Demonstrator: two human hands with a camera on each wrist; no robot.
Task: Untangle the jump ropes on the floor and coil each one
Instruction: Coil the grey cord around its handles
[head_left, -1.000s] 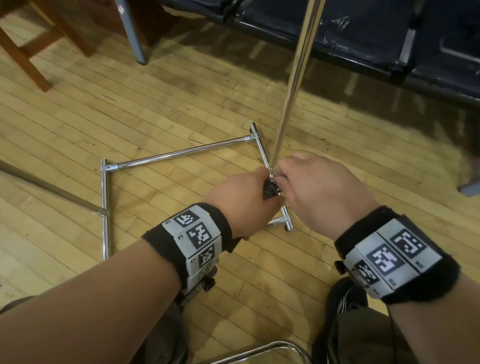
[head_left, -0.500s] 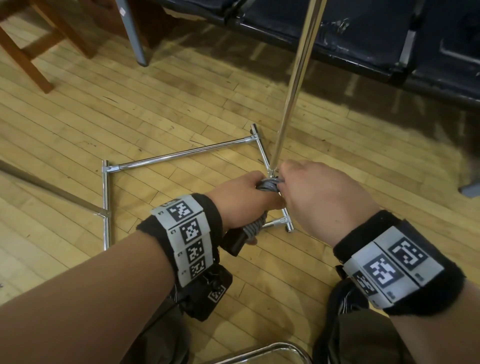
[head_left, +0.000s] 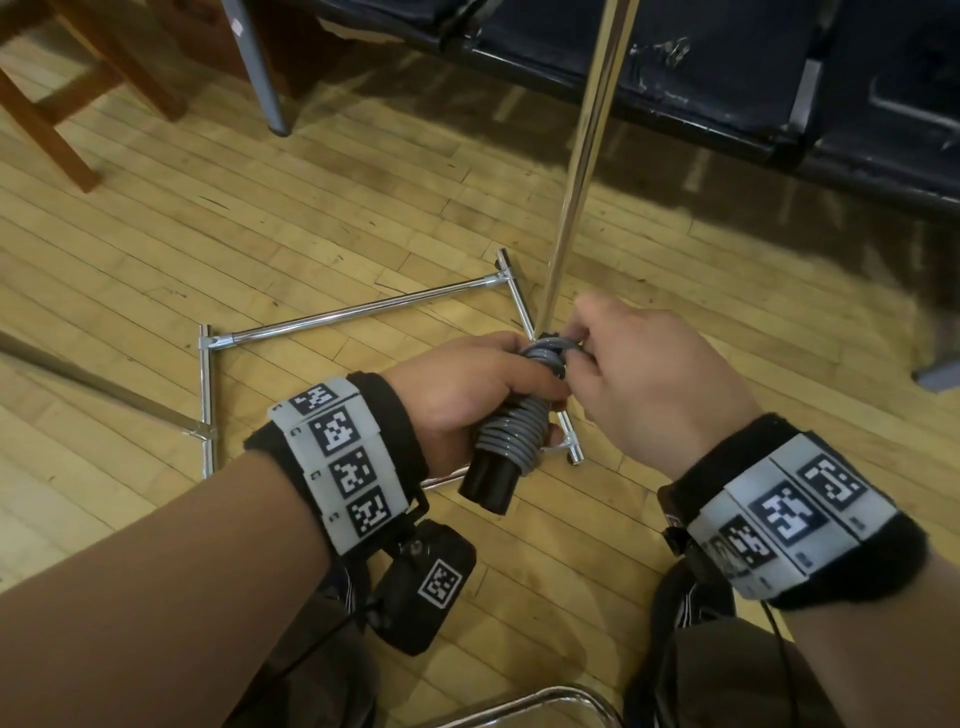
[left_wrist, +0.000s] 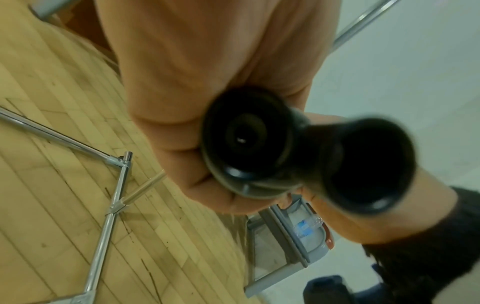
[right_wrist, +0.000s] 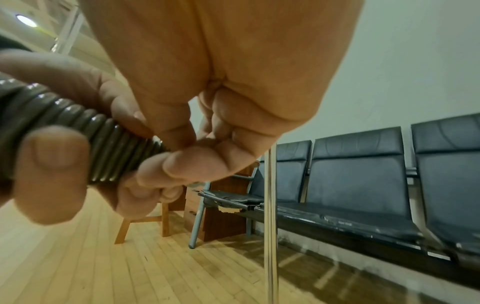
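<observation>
A grey jump rope (head_left: 511, 434) is wound in tight turns round its two black handles (head_left: 488, 483), held low over the wooden floor. My left hand (head_left: 483, 382) grips the bundle round its middle, thumb on the coils. My right hand (head_left: 576, 345) pinches the rope at the bundle's top end, where a few looser turns show. In the left wrist view the two handle ends (left_wrist: 246, 142) point at the camera side by side. The right wrist view shows the grey coils (right_wrist: 85, 131) with my right fingertips (right_wrist: 179, 162) closed on the last turn.
A chrome rack frame (head_left: 353, 312) lies flat on the floor under my hands, with an upright chrome pole (head_left: 587, 156) rising just beyond them. A row of black seats (head_left: 675, 67) runs along the back. Wooden stool legs (head_left: 52, 119) stand at far left.
My left hand has turned and drawn back toward me, bringing the grey coils and a black handle end into sight. My right hand has shifted to the top of the bundle.
</observation>
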